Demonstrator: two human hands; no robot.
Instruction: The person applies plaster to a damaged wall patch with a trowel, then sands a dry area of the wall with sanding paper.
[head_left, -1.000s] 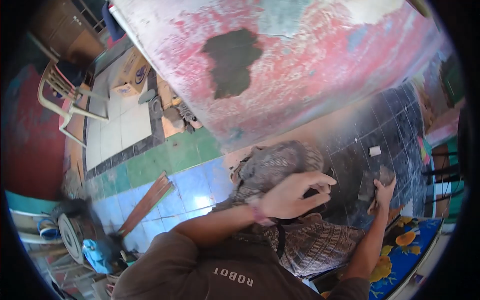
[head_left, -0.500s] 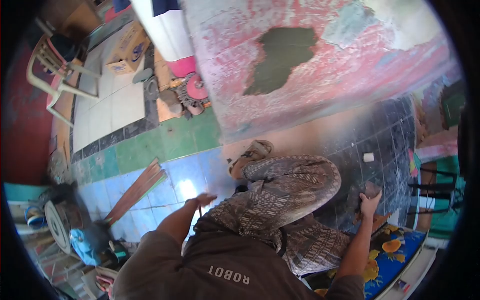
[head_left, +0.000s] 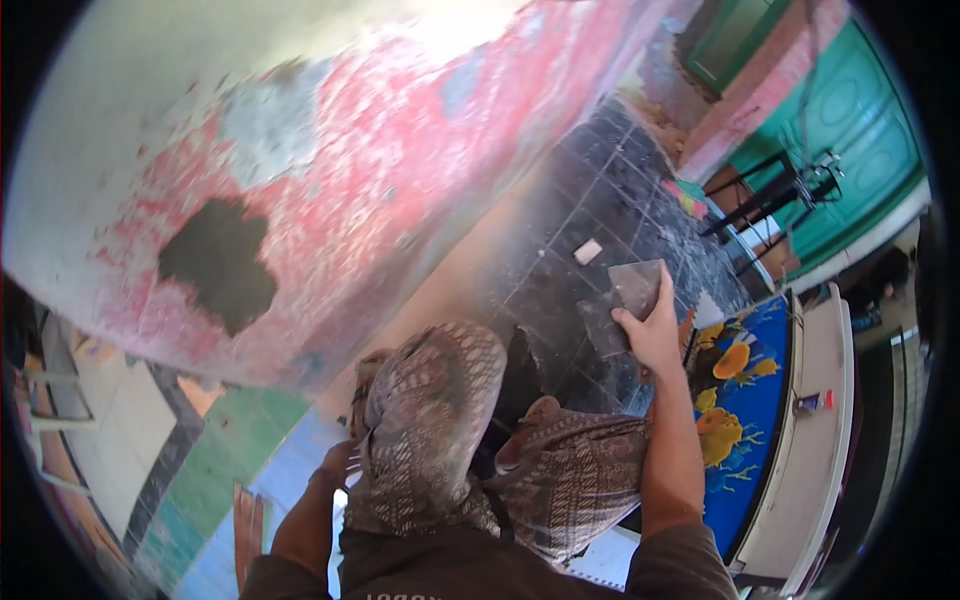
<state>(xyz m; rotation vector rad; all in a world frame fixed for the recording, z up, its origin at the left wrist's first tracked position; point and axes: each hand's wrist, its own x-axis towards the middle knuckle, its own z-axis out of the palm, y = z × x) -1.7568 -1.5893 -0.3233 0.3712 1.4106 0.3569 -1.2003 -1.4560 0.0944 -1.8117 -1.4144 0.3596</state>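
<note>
My right hand (head_left: 655, 325) grips a flat grey rectangular plate (head_left: 637, 287), thumb on its face, above the dark tiled floor. Another grey flat piece (head_left: 603, 325) shows just beside and below it; whether the two are joined I cannot tell. My left hand (head_left: 340, 464) is at the left side of my patterned trousers, its fingers mostly hidden by the knee. On the pink, worn wall (head_left: 400, 150) is a dark grey patch (head_left: 222, 262). A small whitish block (head_left: 587, 251) lies on the dark tiles.
A blue panel with yellow coral shapes (head_left: 765, 400) lies at my right, beside a white edge (head_left: 825, 430). Further off are a black metal stand (head_left: 770, 205) and a green door (head_left: 850, 120). Wooden strips (head_left: 247, 530) lie on the floor at lower left.
The view has swung to the right, so the wall patch now appears further left. My right hand has lifted the flat plate into clearer view. My left hand has come down beside my knee.
</note>
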